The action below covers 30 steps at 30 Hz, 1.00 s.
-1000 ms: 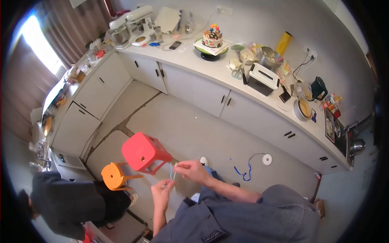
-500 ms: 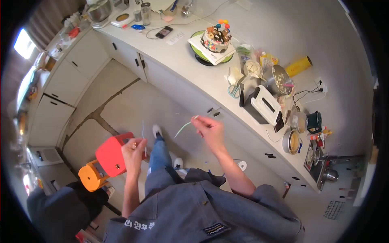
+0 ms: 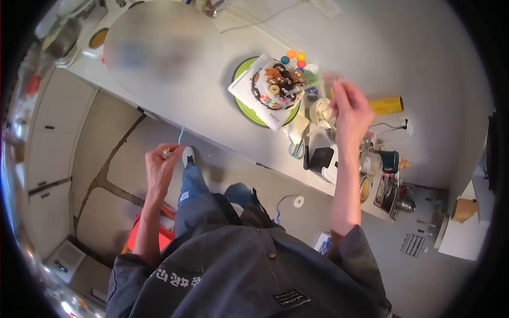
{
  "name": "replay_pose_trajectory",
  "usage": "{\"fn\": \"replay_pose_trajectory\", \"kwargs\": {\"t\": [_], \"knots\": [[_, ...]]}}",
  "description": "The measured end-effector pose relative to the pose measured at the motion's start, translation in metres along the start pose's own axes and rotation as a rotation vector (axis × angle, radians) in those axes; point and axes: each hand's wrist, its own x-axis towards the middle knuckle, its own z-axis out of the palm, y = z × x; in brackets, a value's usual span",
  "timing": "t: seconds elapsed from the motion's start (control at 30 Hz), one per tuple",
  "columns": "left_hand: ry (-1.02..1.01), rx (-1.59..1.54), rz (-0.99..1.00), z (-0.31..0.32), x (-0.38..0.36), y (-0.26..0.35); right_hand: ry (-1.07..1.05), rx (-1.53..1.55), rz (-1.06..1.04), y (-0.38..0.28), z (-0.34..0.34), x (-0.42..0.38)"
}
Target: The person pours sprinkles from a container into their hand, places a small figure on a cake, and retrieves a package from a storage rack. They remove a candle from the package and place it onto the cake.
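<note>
My left hand (image 3: 161, 167) is closed in a pinch, with a thin light blue strip (image 3: 182, 132) standing up from its fingertips over the floor. Raised to the right of the cake, my right hand (image 3: 351, 111) has its fingers pinched on a thin pale green strip (image 3: 312, 84), which is blurred and points towards the cake. The decorated cake (image 3: 275, 103), topped with brown bear-like figures and colored balls (image 3: 291, 54), sits on a white board (image 3: 244, 91) over a green round stand (image 3: 241, 108).
Scissors (image 3: 296, 150), a black-handled tool (image 3: 306, 153) and a bowl of cream (image 3: 322, 112) lie right of the cake. A yellow roll (image 3: 386, 105) is by the wall. A red stool (image 3: 165, 233) and a white spool (image 3: 298, 201) are on the floor. A blurred patch covers the upper-left counter.
My right hand has moved up and right, to beside the cake. My left hand has shifted slightly left and up, with the blue strip. The view has moved closer to the counter.
</note>
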Motion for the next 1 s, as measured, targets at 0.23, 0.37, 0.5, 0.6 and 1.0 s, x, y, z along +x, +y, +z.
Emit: {"fn": "replay_pose_trajectory", "kwargs": {"t": [0.23, 0.37, 0.5, 0.6, 1.0], "knots": [[-0.045, 0.084, -0.060, 0.000, 0.064, 0.032, -0.132, -0.103, -0.014, 0.029, 0.073, 0.102], [-0.019, 0.101, -0.094, 0.002, 0.079, 0.042, -0.197, -0.157, 0.034, 0.051, 0.089, 0.121], [0.028, 0.083, -0.078, 0.004, 0.093, 0.034, -0.175, -0.226, -0.065, 0.100, 0.092, 0.140], [0.015, 0.082, -0.069, 0.004, 0.099, 0.037, -0.152, -0.221, -0.025, 0.112, 0.093, 0.146], [-0.017, 0.136, -0.129, 0.038, 0.102, 0.051, -0.201, -0.076, 0.090, 0.095, 0.095, 0.148]]}}
